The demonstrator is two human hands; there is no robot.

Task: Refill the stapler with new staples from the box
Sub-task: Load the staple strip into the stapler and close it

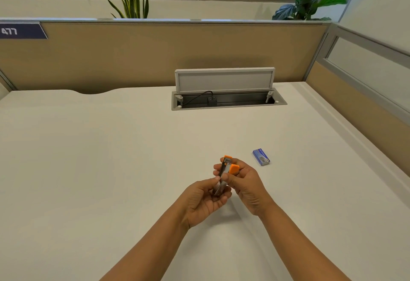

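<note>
Both hands, left hand (205,198) and right hand (245,183), gripped the opened stapler (224,172); the staple box (261,157) sat untouched toward the bench's right edge, so loading remained.

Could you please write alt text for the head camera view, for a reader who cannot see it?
Above a white desk, a person's left hand and right hand together hold a small orange and metal stapler, opened up. A closed blue staple box lies on the desk just beyond the right hand, and an open cable hatch sits farther back.
</note>
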